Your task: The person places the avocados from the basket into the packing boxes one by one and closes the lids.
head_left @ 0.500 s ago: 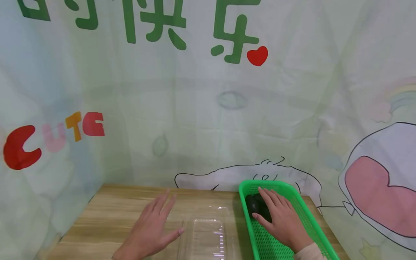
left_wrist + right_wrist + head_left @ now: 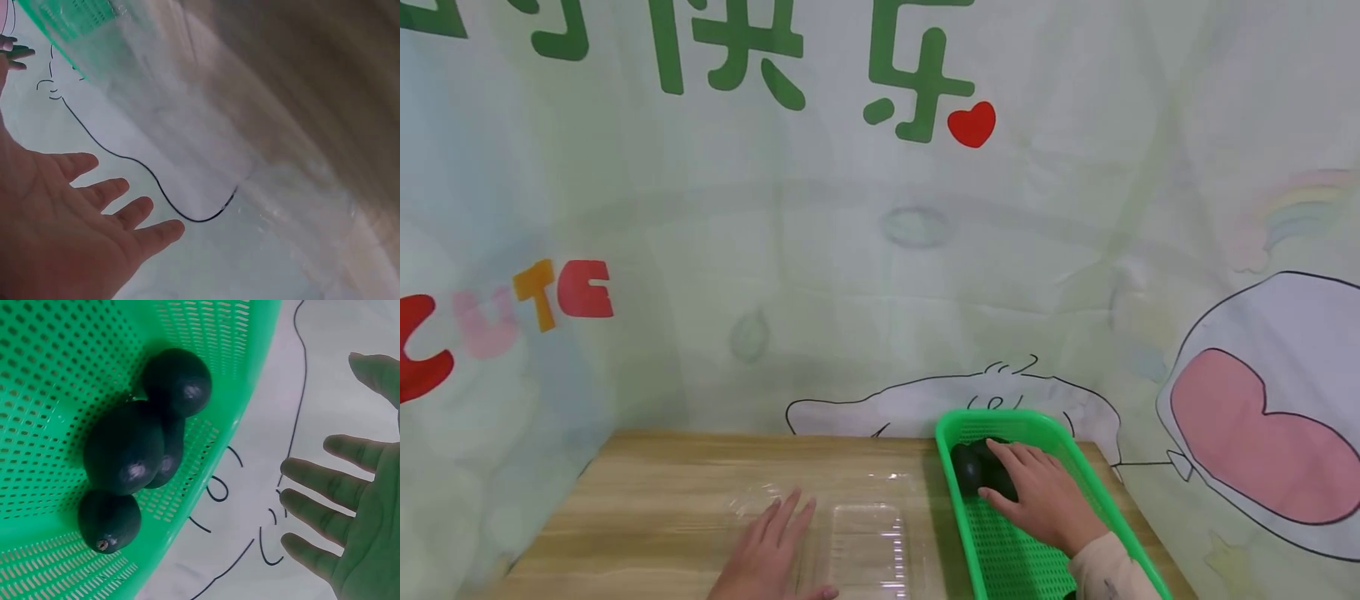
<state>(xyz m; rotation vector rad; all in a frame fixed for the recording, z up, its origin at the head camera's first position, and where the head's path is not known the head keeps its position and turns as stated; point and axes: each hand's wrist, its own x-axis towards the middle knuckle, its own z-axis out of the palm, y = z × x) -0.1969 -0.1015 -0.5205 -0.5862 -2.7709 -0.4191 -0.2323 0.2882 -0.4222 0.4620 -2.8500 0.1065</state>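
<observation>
Several dark avocados [image 2: 124,447] lie clustered at the far end of a green perforated basket [image 2: 44,412]. My right hand [image 2: 1043,498] hovers over them with fingers extended and thumb apart. In the right wrist view, the right hand [image 2: 359,494] shows a bare palm with spread fingers and holds nothing. To the basket's left, a clear plastic container [image 2: 867,546] lies on the table. My left hand [image 2: 763,550] is over its left side, fingers straight. The left wrist view shows the left hand [image 2: 69,212] with a bare palm beside blurred clear plastic [image 2: 187,81].
The wood-grain table [image 2: 647,508] runs back to a printed cloth backdrop [image 2: 820,275], which also hangs at both sides. The basket's raised rim [image 2: 955,517] stands between the container and the avocados. Near the basket's front, a dark edge [image 2: 1070,595] shows by the right sleeve.
My left hand has moved right and lower, nearer the clear container. The right hand stays over the avocados, its fingers slightly lower. The head view has shifted a little to the right.
</observation>
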